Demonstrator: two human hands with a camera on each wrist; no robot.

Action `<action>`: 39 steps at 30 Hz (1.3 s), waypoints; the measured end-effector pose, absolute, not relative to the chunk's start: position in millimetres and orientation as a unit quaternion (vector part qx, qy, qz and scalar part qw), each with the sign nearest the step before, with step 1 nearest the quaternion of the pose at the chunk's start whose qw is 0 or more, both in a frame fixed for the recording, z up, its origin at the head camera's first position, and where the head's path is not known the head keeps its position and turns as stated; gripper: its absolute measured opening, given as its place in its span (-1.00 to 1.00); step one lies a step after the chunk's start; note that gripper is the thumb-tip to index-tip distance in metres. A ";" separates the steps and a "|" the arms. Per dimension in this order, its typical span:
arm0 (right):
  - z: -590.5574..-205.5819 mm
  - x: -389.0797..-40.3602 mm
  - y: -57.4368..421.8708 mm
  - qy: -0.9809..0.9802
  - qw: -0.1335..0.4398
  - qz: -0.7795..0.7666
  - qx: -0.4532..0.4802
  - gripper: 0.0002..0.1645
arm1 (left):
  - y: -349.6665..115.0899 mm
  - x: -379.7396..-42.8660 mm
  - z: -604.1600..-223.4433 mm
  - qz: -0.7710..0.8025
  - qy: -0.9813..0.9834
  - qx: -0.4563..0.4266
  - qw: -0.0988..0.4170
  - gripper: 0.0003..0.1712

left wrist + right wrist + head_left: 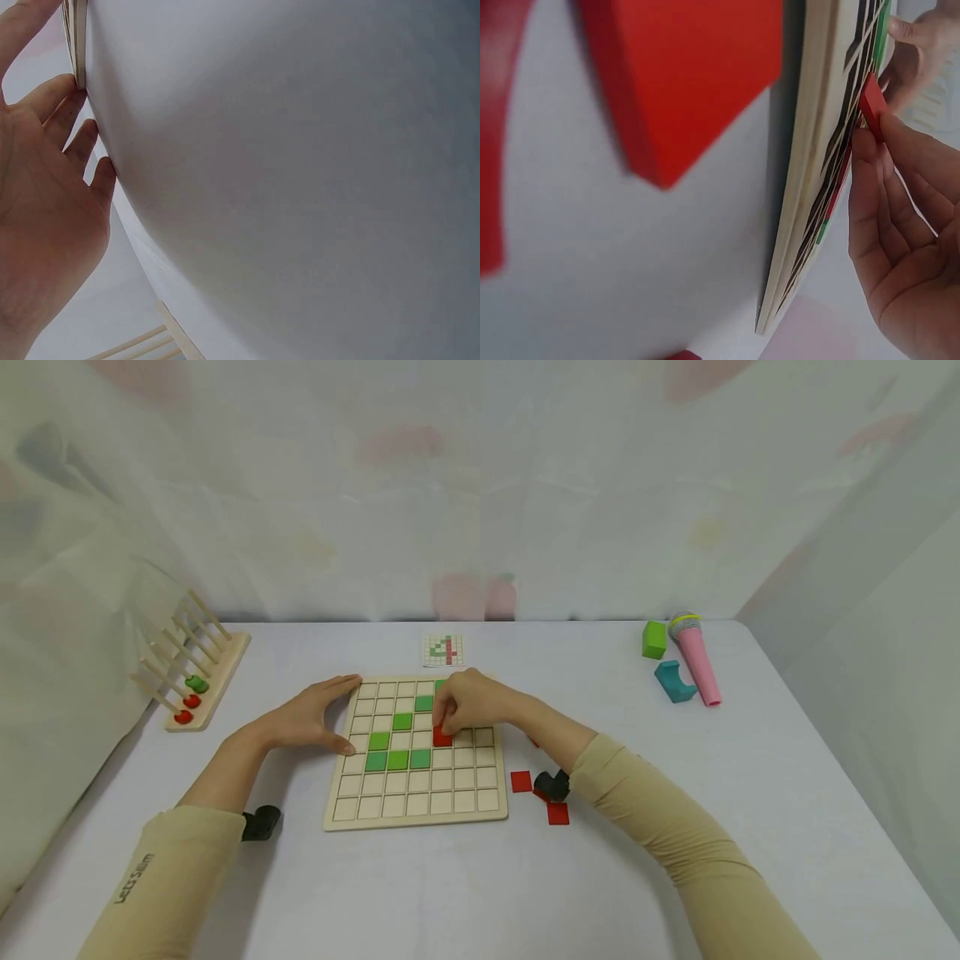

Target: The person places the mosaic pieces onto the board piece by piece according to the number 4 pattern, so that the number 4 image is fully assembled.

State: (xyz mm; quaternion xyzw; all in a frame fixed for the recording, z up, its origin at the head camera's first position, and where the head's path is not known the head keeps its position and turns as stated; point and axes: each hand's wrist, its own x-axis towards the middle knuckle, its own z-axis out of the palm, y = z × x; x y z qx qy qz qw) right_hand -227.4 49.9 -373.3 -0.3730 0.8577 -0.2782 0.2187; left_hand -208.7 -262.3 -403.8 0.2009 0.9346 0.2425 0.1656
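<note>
A wooden grid board (pixel 417 819) lies on the white table, with several green tiles (pixel 397 761) set in its squares. Between thumb and fingers, my right hand (pixel 476 700) pinches a red tile (pixel 442 737) over the board's right half. The right wrist view shows this red tile (pixel 872 105) tilted against the grid, with more red and green beyond it. My left hand (pixel 307 718) is spread along the board's left side, thumb and fingertips touching its edge. In the left wrist view, the left hand (pixel 52 187) has its fingers extended at the board's edge (pixel 80 45).
Loose red tiles (pixel 521 782) lie right of the board. Behind it sits a small pattern card (pixel 444 639). A wooden peg stand (pixel 217 685) with red and green pieces is at far left. A pink microphone (pixel 699 664), green block (pixel 654 640) and teal piece (pixel 675 683) lie back right.
</note>
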 end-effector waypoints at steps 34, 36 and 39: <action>-365.9 -238.9 98.1 0.880 0.191 -0.263 -0.347 -0.92 | -263.3 -209.9 -405.5 0.244 0.933 0.211 0.161 0.40; -366.6 -241.1 108.1 0.881 0.199 -0.261 -0.340 -0.89 | -263.7 -210.2 -406.0 0.244 0.933 0.212 0.160 0.40; -368.9 -243.4 122.4 0.883 0.213 -0.254 -0.332 -0.85 | -264.2 -210.5 -406.6 0.245 0.932 0.213 0.159 0.39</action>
